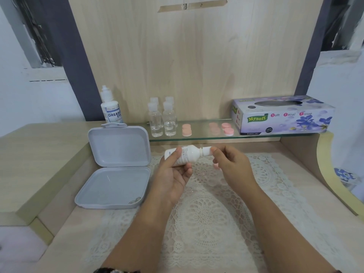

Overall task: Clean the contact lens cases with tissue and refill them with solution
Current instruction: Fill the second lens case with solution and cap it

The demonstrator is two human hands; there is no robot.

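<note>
Two bare forearms reach up from the bottom of the frame over a cream lace doily [206, 213] spread on the pale wooden desk [59, 233]. At centre, the left hand [173, 174] curls its fingers and thumb around the body of a white solution bottle [185, 156], held on its side above the doily with the nozzle end pointing to the right. The right hand [230, 166] pinches the bottle's cap [206, 151] between thumb and fingertips. Just below that hand a small pink piece [216, 166] peeks out — what it is cannot be told.

To the left of centre a grey plastic box [116, 184] lies open, its lid standing up behind it. Above the hands a glass shelf [199, 137] carries four clear small bottles [162, 121], pink lens case parts [186, 130] and further pink ones [227, 129] to their right. At the shelf's right end sits a Mysoft facial tissue box [283, 115]; at the left — behind the grey box — stands a second solution bottle labelled Dream Eye [111, 109].
</note>
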